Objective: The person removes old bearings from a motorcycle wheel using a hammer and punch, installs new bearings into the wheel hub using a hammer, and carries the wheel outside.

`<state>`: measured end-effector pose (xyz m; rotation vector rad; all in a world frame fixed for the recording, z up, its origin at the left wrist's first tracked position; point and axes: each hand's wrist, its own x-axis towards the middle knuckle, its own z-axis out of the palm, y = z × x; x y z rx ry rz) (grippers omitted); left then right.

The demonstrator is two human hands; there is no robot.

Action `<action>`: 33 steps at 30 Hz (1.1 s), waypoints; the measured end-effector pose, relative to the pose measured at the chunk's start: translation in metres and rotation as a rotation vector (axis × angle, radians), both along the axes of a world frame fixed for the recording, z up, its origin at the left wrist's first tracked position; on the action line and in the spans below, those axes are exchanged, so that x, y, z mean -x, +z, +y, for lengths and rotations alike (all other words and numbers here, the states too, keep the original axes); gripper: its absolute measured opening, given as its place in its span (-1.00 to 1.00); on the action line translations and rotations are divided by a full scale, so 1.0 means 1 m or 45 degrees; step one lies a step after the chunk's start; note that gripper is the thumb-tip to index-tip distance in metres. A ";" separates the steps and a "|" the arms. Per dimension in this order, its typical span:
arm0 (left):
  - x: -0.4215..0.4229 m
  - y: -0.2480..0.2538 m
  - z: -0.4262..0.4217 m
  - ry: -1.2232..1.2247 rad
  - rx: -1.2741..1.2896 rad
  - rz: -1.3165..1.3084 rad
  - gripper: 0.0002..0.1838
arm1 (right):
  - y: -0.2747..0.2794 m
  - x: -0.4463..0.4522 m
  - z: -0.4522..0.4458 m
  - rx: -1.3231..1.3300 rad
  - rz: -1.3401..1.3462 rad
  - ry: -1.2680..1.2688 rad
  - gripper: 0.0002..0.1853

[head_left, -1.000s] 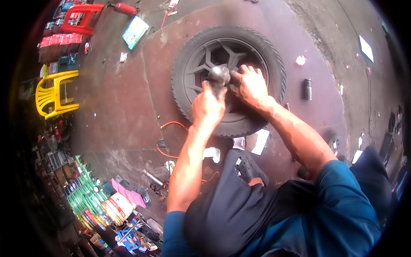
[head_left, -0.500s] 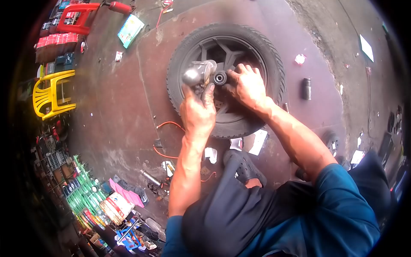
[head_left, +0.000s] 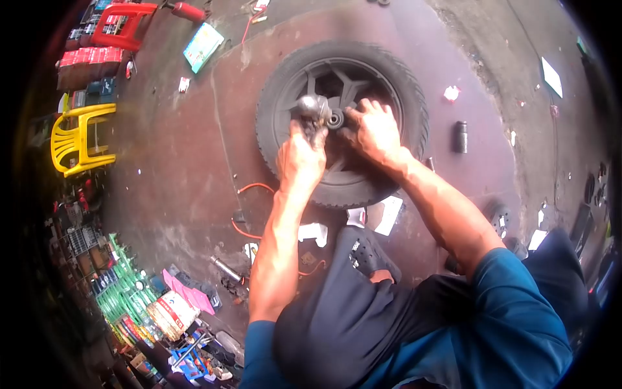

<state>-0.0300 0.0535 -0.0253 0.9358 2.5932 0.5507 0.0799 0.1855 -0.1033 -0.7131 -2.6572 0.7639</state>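
Note:
A black spoked wheel with a tyre (head_left: 407, 107) lies flat on the floor. My left hand (head_left: 303, 155) is closed around a hammer with a rounded, shiny metal head (head_left: 311, 106), held over the wheel's middle. Right of the hammer head, a round bearing-like part (head_left: 335, 118) shows at the hub. My right hand (head_left: 374, 131) is closed with its fingertips at that part's right edge; whether they grip it or something beside it is hard to tell.
A dark cylinder (head_left: 461, 137) stands right of the wheel. An orange hose (head_left: 249, 188) and white papers (head_left: 389, 215) lie near my foot. At the left are a yellow chair (head_left: 81, 139), a red stool (head_left: 120, 26) and many tools and boxes.
The hammer head was over the hub, swung left half a second ago and uncovered the round part, and is now nearer the hub again. My right hand has stayed beside the hub.

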 end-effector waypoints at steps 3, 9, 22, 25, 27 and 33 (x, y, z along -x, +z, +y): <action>-0.012 0.008 0.001 0.077 -0.269 0.044 -0.39 | 0.003 0.002 0.007 0.069 -0.058 0.003 -0.55; -0.009 0.011 0.002 -0.022 0.004 0.026 -0.38 | 0.005 0.002 0.001 0.069 -0.076 0.017 -0.56; -0.027 -0.027 -0.050 0.310 -0.648 -0.449 -0.57 | -0.006 -0.128 0.080 0.006 -0.392 -1.079 -0.38; -0.039 0.001 -0.058 0.626 -0.636 -0.635 -0.65 | -0.021 -0.160 0.091 0.182 -0.654 -1.047 -0.30; -0.036 -0.003 -0.074 0.675 -0.643 -0.637 -0.65 | -0.026 -0.166 0.099 0.288 -0.766 -0.960 -0.32; -0.031 -0.001 -0.092 0.895 -0.691 -0.651 -0.63 | 0.031 -0.120 0.092 1.416 0.341 -0.783 -0.42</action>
